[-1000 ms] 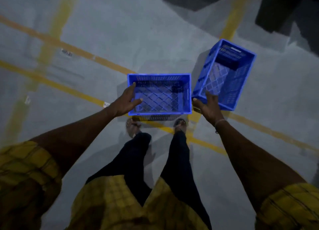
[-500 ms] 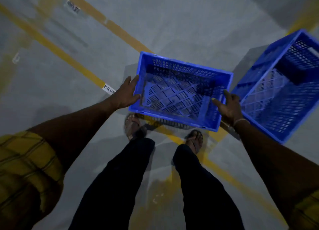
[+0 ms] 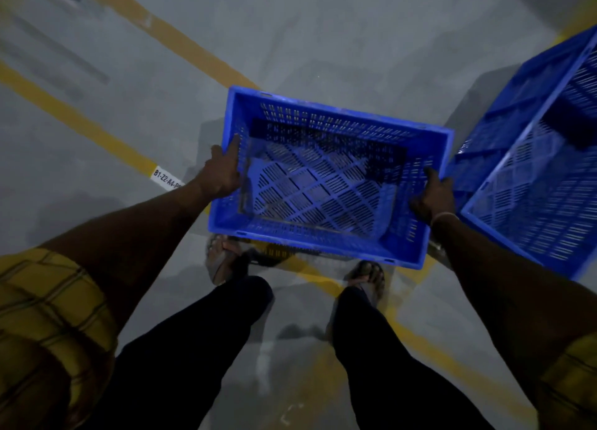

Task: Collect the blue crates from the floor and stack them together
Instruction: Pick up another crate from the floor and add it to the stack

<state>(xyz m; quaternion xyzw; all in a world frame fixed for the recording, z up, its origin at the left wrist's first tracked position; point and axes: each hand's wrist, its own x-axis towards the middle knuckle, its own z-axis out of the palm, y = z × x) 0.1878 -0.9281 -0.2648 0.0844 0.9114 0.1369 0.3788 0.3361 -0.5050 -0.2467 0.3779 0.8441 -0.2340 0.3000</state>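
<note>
Here two blue crates (image 3: 323,184) (image 3: 533,171); both hands (image 3: 223,174) (image 3: 433,197) grip one.

Two blue crates (image 3: 326,177) (image 3: 533,158) with slotted lattice walls, grey floor (image 3: 323,35) with yellow lines (image 3: 80,122), yellow checked sleeves (image 3: 45,300).

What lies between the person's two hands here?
In the head view, the blue crate spans the gap: the left hand grips its left wall and the right hand its right wall. A second crate sits further right.

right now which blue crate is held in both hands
The middle crate, left hand and right hand on its sides; the crate at the right edge is untouched.
</note>
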